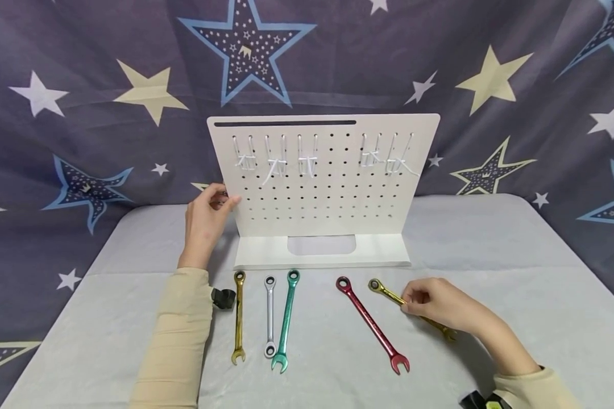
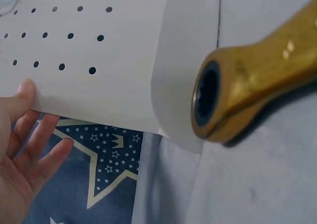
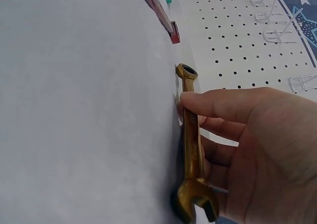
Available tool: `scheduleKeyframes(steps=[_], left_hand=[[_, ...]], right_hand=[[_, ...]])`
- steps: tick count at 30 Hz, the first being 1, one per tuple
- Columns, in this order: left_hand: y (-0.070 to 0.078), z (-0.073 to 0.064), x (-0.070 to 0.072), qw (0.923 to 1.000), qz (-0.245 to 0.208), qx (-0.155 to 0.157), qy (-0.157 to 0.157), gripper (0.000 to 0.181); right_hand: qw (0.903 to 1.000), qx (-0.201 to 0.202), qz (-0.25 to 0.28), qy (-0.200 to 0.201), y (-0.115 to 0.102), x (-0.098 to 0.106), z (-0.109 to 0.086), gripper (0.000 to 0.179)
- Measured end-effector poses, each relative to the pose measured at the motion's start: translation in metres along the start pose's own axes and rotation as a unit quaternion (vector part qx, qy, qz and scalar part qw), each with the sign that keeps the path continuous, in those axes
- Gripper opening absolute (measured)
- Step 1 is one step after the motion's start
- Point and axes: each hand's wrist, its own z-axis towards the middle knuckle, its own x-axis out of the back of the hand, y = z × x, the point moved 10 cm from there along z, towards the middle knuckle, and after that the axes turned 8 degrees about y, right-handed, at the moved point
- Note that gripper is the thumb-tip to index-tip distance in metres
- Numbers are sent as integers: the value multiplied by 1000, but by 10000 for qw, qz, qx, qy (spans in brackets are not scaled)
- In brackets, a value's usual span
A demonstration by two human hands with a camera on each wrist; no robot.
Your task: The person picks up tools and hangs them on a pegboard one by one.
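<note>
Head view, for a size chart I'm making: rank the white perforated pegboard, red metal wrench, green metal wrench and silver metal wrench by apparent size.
White perforated pegboard
Red metal wrench
Green metal wrench
Silver metal wrench

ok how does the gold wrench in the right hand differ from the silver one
The right hand grips the gold wrench; the silver wrench lies on the table. The gold wrench has a ring and an open end; the silver wrench, a ring at each end. The gold wrench slants in the head view; the silver wrench points almost straight at the pegboard. Both have a metallic shine.
</note>
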Motion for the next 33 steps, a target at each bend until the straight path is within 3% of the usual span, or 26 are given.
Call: scheduleKeyframes(steps=[8, 12, 17, 23, 33], left_hand=[[-4, 0, -7, 9997, -40, 95, -222, 32], [-5, -4, -18, 9989, 59, 60, -464, 32], [-3, -6, -24, 9987, 12, 67, -511, 33], [-4, -7, -20, 9990, 25, 139, -418, 34], [-2, -4, -11, 9992, -289, -114, -252, 32]], right_hand=[[9999, 9, 118, 115, 0, 8, -3, 7], [9991, 62, 306, 280, 0, 19, -9, 4], [9976, -55, 351, 591, 1, 37, -14, 4], [9937, -194, 403, 1025, -3, 61, -15, 10], [9882, 367, 318, 1453, -24, 77, -10, 3]])
